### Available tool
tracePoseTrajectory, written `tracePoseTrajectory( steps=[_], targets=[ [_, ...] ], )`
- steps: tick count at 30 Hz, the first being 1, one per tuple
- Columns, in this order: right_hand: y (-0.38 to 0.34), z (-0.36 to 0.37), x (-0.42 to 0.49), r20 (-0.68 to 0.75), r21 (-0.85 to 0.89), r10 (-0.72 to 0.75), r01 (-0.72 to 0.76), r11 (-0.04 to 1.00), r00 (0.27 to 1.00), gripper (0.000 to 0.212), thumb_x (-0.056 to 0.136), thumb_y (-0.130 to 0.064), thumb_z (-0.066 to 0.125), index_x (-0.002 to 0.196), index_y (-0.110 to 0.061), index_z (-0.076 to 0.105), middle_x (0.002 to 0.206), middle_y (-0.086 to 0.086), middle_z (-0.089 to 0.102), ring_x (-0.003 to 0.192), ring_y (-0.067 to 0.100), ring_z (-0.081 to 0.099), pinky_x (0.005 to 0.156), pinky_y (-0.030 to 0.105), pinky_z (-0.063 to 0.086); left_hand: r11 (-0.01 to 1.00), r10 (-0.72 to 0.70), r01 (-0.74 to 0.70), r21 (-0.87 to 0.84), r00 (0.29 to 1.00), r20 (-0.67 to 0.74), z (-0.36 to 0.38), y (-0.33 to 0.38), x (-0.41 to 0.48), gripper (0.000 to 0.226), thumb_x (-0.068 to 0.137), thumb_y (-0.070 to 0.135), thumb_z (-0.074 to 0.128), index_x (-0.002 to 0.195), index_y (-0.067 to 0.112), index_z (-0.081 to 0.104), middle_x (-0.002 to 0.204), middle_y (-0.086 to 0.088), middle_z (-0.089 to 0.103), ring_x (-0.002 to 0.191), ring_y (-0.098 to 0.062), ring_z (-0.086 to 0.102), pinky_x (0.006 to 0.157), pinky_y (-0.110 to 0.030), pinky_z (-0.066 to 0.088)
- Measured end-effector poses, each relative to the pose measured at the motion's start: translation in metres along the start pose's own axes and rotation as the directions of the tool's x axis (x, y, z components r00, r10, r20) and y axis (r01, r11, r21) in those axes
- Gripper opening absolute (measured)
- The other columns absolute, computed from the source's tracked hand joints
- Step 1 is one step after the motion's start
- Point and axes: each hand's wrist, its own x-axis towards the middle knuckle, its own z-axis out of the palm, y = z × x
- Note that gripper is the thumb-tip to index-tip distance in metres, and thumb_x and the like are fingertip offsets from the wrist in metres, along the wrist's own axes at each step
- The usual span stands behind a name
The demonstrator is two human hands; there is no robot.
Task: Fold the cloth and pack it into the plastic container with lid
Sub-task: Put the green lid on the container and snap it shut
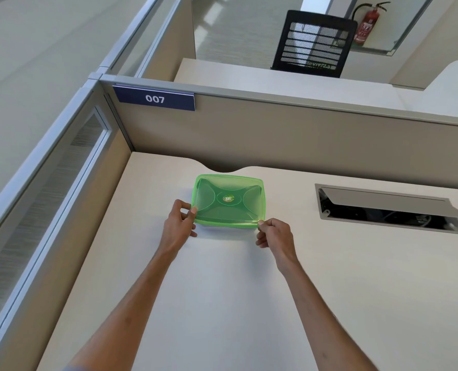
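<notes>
A translucent green rectangular plastic container with its lid [229, 200] on sat at the centre of the frame on the pale, cream-coloured desk top [222, 303], just below the notch in the desk's far edge. Its long axis ran left to right across the picture, its short sides facing the frame's edges. The left hand [179, 223] pinched the lower-left corner of the lid, thumb on top; the right hand [274, 232] pinched the lower-right corner likewise. Both hands lay below the container, about equally near, fingers narrowed on the rim. No cloth showed anywhere; whether it lay inside could not be told. A lift would likely start from that near edge.
</notes>
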Motion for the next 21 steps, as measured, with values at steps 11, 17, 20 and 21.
tracePoseTrajectory(
  steps=[11, 17, 20, 21],
  targets=[
    [-0.011, -0.015, 0.004, 0.144, -0.016, 0.091, -0.09, 0.996, 0.985, 0.022, 0.095, -0.025, 0.07, 0.088, -0.004, 0.073, 0.07, 0.011, 0.069, 0.055, 0.028, 0.066, 0.052, 0.029, 0.044, 0.99, -0.075, 0.065, 0.127, 0.994, 0.078, -0.015, 0.001, 0.011, 0.036, 0.111, 0.044, 0.059, 0.117, 0.009, 0.063, 0.105, -0.014, 0.076, 0.088, -0.029, 0.073, 0.075, -0.044, 0.064],
    [-0.022, -0.027, 0.011, -0.064, -0.237, -0.051, 0.034, 0.971, 0.997, 0.052, 0.092, -0.061, 0.073, 0.086, -0.01, 0.075, 0.084, 0.006, 0.081, 0.078, 0.026, 0.075, 0.075, 0.042, 0.061, 0.964, 0.025, -0.003, 0.267, 0.997, -0.078, -0.021, 0.025, 0.038, 0.07, 0.104, 0.069, 0.05, 0.133, 0.009, 0.07, 0.125, -0.015, 0.078, 0.111, -0.04, 0.075, 0.099, -0.059, 0.063],
    [-0.045, -0.018, 0.026, -0.123, -0.216, -0.157, 0.128, 0.968, 0.98, 0.035, 0.098, -0.048, 0.072, 0.096, -0.014, 0.073, 0.093, 0.004, 0.079, 0.097, 0.031, 0.075, 0.091, 0.046, 0.059, 0.987, 0.041, -0.03, 0.155, 0.997, -0.068, -0.009, 0.038, 0.057, 0.05, 0.11, 0.051, 0.057, 0.139, 0.013, 0.07, 0.132, -0.015, 0.077, 0.121, -0.038, 0.073, 0.104, -0.058, 0.062],
    [-0.054, -0.012, 0.032, -0.117, -0.21, -0.177, 0.15, 0.966, 0.977, 0.03, 0.099, -0.044, 0.072, 0.101, -0.014, 0.074, 0.092, 0.001, 0.077, 0.097, 0.03, 0.073, 0.091, 0.042, 0.057, 0.992, 0.031, -0.024, 0.126, 0.998, -0.059, -0.006, 0.042, 0.062, 0.049, 0.11, 0.05, 0.058, 0.141, 0.013, 0.07, 0.133, -0.015, 0.077, 0.124, -0.038, 0.072, 0.105, -0.058, 0.061]
  ],
)
